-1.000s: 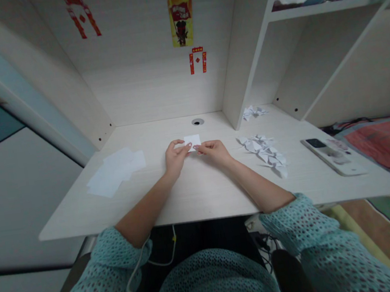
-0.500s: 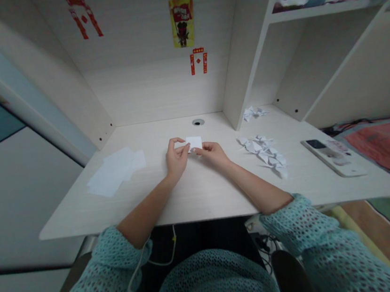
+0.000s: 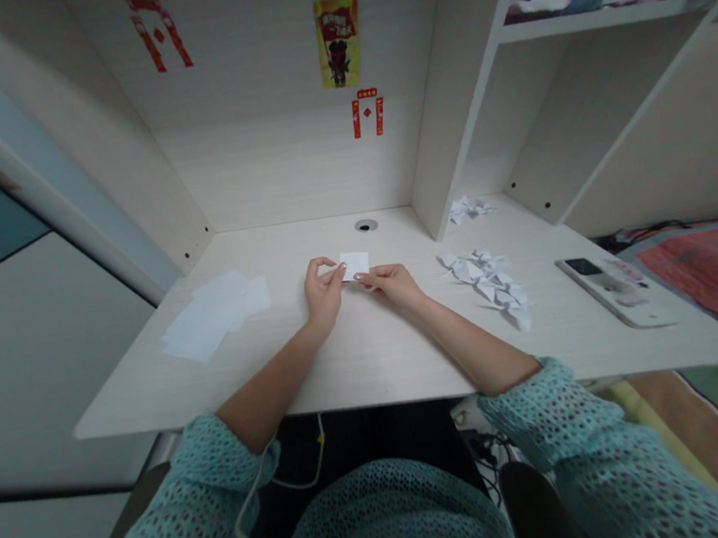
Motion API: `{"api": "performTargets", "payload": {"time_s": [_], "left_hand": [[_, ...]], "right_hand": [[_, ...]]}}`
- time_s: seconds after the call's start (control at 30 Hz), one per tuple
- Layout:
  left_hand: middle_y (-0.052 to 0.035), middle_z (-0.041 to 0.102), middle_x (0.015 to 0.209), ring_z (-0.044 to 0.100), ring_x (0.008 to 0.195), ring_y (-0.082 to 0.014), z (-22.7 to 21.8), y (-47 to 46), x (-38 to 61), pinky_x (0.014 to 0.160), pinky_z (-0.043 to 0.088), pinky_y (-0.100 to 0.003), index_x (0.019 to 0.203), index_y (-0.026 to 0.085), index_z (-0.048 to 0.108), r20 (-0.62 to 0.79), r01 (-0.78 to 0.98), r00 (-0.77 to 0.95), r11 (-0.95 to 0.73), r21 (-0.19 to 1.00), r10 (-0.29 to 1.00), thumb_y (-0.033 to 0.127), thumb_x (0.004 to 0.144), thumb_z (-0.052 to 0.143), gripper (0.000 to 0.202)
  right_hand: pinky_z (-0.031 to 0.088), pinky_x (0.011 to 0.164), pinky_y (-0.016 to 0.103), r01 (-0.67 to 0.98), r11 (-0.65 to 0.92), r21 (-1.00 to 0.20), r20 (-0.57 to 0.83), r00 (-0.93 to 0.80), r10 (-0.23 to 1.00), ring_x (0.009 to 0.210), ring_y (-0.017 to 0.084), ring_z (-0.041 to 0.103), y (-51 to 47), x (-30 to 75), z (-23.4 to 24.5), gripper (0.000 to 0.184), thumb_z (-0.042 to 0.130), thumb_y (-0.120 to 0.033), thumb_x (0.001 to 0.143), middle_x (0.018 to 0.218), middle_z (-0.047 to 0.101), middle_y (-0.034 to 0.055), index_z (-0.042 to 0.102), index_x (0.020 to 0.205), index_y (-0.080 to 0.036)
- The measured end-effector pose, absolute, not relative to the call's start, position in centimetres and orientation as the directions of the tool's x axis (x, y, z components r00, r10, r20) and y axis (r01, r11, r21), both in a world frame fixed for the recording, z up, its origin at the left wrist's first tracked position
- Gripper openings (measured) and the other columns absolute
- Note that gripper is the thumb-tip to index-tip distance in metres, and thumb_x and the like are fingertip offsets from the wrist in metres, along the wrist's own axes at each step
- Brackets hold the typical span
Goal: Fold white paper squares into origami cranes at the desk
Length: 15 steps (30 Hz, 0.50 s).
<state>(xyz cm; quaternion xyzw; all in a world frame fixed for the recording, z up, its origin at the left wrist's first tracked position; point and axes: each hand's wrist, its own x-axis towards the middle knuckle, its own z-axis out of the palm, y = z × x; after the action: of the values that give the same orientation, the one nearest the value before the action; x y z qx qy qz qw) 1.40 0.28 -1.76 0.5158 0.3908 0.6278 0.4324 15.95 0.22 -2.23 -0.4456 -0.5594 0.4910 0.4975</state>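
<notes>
A small white piece of paper [image 3: 356, 263] is held up just above the desk, between my two hands. My left hand [image 3: 324, 295] pinches its left edge between thumb and fingers. At the lower right corner, my right hand [image 3: 395, 284] has thumb and forefinger closed on the same paper. Whether the paper is folded is too small to tell. Flat white paper sheets [image 3: 211, 315] lie overlapping to the left of my hands. Right of them is a pile of folded paper pieces [image 3: 488, 282] with pointed shapes.
A smaller heap of folded paper [image 3: 469, 208] lies by the upright divider [image 3: 438, 119]. A phone [image 3: 614, 292] rests near the desk's right end. The white desk [image 3: 371, 363] has a round cable hole [image 3: 366, 226] at the back. A white cable [image 3: 243, 536] hangs by my left sleeve.
The paper and the fingertips of both hands have shifted very slightly left. Both hands keep their pinch on it; the paper piles stay where they were.
</notes>
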Motion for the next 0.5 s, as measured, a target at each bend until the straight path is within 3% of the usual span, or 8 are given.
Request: {"api": "performTargets", "payload": {"time_s": [0.23, 0.5], "left_hand": [[0.0031, 0.061, 0.06, 0.061, 0.057, -0.0124, -2.03, 0.39, 1.43, 0.059, 0.047, -0.023, 0.094, 0.021, 0.044, 0.344, -0.152, -0.072, -0.352, 0.924, 0.936, 0.037, 0.073, 0.065, 0.034], [-0.001, 0.065, 0.071, 0.063, 0.066, -0.0145, -1.41, 0.2, 1.27, 0.063, 0.051, -0.026, 0.102, 0.019, 0.051, 0.307, -0.104, -0.076, -0.313, 0.944, 0.949, 0.038, 0.072, 0.067, 0.039]], "right_hand": [[0.022, 0.049, 0.025, 0.059, 0.094, -0.994, 0.09, -0.074, 0.993, 0.046, 0.007, 0.034, 0.31, 16.18, -2.27, 0.043, 0.071, -0.056, 0.056, 0.051, 0.057, 0.0005, 0.066, 0.059, -0.014], [0.029, 0.053, 0.025, 0.089, 0.233, -0.968, 0.227, -0.071, 0.971, 0.052, 0.01, 0.044, 0.27, 15.99, -2.32, 0.038, 0.067, -0.052, 0.064, 0.055, 0.059, -0.0003, 0.063, 0.06, -0.015]]}}
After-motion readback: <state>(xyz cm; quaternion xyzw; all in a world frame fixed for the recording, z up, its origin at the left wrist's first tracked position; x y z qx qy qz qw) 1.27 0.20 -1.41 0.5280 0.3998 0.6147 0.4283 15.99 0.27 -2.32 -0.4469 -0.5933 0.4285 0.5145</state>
